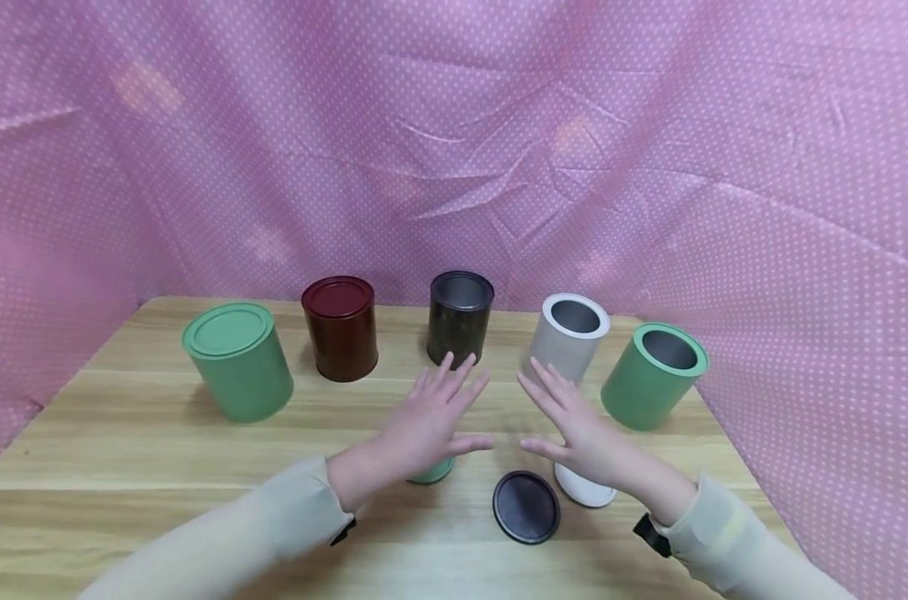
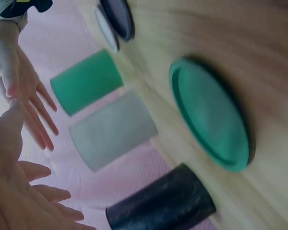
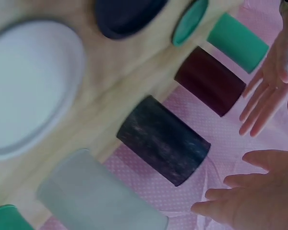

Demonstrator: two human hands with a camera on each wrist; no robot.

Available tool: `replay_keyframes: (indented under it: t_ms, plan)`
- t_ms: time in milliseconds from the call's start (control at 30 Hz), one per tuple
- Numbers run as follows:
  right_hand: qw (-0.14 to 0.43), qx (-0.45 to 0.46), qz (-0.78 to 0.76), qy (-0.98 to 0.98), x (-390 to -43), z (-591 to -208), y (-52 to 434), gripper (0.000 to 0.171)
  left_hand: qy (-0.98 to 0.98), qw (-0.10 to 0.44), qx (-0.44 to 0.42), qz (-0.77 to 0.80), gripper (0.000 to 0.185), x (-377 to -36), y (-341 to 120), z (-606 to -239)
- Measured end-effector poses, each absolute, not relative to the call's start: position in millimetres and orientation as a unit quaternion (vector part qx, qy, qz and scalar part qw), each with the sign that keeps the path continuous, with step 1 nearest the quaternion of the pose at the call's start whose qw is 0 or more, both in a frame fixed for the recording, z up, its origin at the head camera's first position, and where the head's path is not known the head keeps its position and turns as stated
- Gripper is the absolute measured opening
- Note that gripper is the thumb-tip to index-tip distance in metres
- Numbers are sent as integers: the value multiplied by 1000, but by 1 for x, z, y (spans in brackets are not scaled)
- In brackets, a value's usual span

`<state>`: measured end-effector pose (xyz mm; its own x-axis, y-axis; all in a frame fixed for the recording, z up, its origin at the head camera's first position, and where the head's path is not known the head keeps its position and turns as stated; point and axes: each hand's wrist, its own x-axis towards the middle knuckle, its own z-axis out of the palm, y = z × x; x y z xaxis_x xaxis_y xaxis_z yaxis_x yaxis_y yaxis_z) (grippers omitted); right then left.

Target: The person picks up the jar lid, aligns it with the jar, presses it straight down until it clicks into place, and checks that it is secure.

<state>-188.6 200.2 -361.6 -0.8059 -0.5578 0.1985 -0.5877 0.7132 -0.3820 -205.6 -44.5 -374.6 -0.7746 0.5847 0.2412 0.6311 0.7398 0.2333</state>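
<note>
Head view: nearest on the table (image 1: 72,500) lies a dark lid (image 1: 526,507), with a white lid (image 1: 587,492) just to its right and a little farther, and a green lid (image 1: 433,472) farther to its left. The left hand (image 1: 430,425) and right hand (image 1: 585,429) hang above the lids, fingers spread; each grip is apart and holds nothing. These flat, thin lids would probably lift cleanest with thumb and fingers at opposite edges of the rim, kept level. Farther stand an uncovered green can (image 1: 641,387) at right and a lidded green can (image 1: 247,379) at left, then an uncovered white can (image 1: 562,354), a lidded red can (image 1: 345,346) and an uncovered black can (image 1: 454,329); low, careful arm sweeps could tip them.
</note>
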Motion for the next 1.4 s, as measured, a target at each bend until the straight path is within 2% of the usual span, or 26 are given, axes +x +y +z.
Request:
replay_keyframes:
  t_ms: [167,300,467,900,1200,1400]
  plan:
    - [50,315,197,-927,-180,-372,204,75,-928,74,-333,-147,80,-200,-37,-384]
    - [42,312,193,-929,-173,-377,205,75,-926,66,-343,-141,78,-197,-33,-389]
    - [30,299,187,-935,-167,-382,209,78,-926,44,-357,-118,80,-193,-29,-395]
    - [44,313,164,-934,-155,-399,222,77,-924,-8,-375,-78,82,-190,-21,-407]
    - [4,323,151,-934,-150,-416,232,79,-920,-30,-386,-51,84,-186,-17,-421]
    - [-2,331,137,-933,-150,-424,235,85,-916,-17,-401,-24,84,-182,-16,-428]
